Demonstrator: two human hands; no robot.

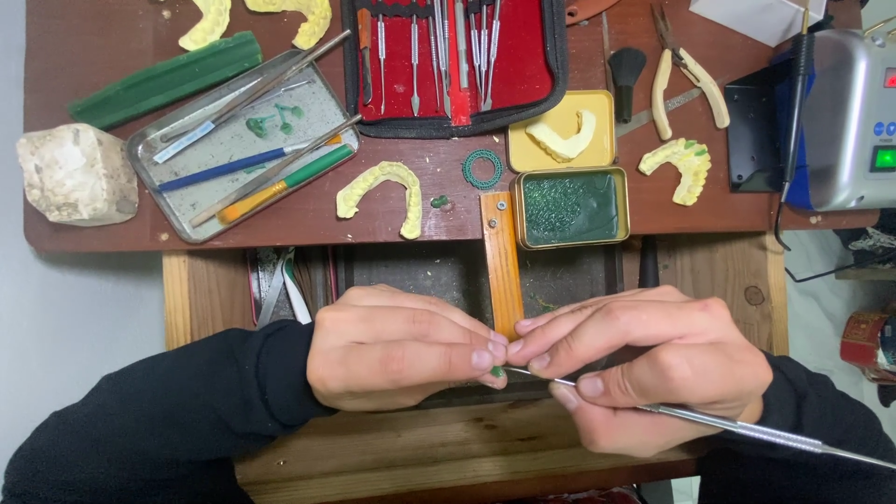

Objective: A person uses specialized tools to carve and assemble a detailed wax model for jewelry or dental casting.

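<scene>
My left hand (397, 350) pinches a tiny green wax piece (497, 371) between its fingertips, low in the middle of the head view. My right hand (644, 364) grips a thin metal carving tool (747, 431) like a pen, its tip touching the green piece. Both hands meet just below the end of an orange wooden bench peg (501, 261). Black sleeves cover both forearms.
A metal tray (322, 112) holds several tools and wax bits. A red instrument case (523, 65), yellow dental casts (383, 182) (681, 163), a tin of green wax (569, 207), a green wax ring (483, 169), pliers (691, 79), a white stone block (75, 173) and a grey machine (845, 121) sit on the bench.
</scene>
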